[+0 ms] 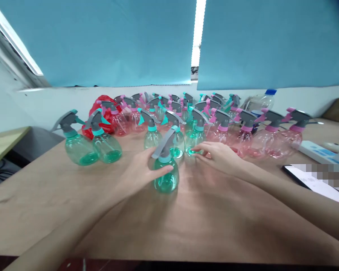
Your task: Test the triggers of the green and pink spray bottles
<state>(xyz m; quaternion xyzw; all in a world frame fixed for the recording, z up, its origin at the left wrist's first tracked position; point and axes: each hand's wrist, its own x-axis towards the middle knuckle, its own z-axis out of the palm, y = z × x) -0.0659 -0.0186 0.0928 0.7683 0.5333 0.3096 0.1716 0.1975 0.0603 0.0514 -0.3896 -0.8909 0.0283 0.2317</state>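
In the head view, a green spray bottle (167, 180) with a grey and turquoise trigger head stands near the middle of the table. My left hand (142, 169) is closed round it from the left, thumb across its front. My right hand (214, 154) is to the right, its fingers slightly curled and apart from the thumb, with nothing visible held. Its fingertips overlap the lower part of another green spray bottle (197, 140); whether they touch it I cannot tell. Two more green ones, a pale spray bottle (151, 139) and a clear green one, stand just behind.
A pair of green spray bottles (80, 150) stands at the left. Pink spray bottles (285, 141) line the right, with several more rows behind. A red plastic bag (98, 128) sits at the back left. A screened device (313, 180) and a white-blue box (318, 151) lie at the right.
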